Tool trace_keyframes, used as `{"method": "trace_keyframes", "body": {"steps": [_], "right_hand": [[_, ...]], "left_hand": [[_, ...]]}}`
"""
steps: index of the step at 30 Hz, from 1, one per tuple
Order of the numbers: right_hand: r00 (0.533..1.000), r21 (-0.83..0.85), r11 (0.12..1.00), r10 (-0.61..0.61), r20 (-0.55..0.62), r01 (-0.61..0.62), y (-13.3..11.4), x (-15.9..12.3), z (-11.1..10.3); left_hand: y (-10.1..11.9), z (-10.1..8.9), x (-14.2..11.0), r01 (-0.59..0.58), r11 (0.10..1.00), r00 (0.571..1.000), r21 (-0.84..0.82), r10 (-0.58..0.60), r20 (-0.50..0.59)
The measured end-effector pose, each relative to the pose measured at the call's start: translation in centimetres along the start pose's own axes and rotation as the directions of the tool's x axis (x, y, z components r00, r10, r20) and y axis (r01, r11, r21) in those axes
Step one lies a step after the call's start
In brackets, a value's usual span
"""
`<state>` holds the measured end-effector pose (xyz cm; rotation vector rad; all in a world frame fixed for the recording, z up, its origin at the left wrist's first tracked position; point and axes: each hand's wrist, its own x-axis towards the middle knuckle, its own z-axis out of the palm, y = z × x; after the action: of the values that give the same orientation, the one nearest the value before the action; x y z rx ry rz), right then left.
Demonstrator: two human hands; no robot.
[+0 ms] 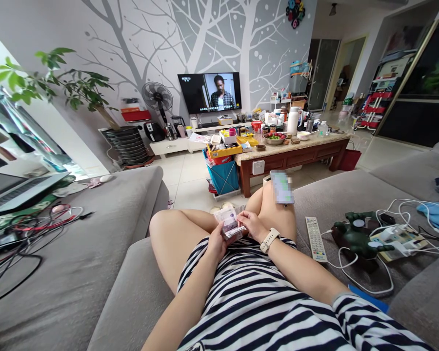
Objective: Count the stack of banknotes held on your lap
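I sit on a grey sofa with my knees drawn up. Both hands meet over my lap around a stack of banknotes [229,222]. My left hand [216,240] grips the stack from below, fingers curled around it. My right hand [253,225], with a white watch on its wrist, is closed on the stack's right edge, thumb on the top notes. A phone [282,187] rests on my right knee, just above the hands.
A TV remote [315,239] lies on the sofa to my right, beside a green figurine [358,237] and white cables. A laptop [18,191] and tangled wires sit at left. A cluttered coffee table [292,147] stands ahead, a TV [209,92] on the wall behind.
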<state>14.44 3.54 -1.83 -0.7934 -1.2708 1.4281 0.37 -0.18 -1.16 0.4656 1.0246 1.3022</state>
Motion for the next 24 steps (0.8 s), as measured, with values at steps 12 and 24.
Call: {"method": "trace_keyframes", "body": {"steps": [12, 24], "right_hand": [[0.996, 0.012, 0.999, 0.052, -0.078, -0.051, -0.12, 0.21, 0.24], [0.997, -0.022, 0.999, 0.025, -0.07, -0.027, -0.02, 0.05, 0.04]], "left_hand": [[-0.38, -0.42, 0.25, -0.066, 0.994, 0.997, 0.082, 0.068, -0.022], [-0.08, -0.29, 0.13, -0.002, 0.999, 1.0, 0.033, 0.002, 0.005]]}}
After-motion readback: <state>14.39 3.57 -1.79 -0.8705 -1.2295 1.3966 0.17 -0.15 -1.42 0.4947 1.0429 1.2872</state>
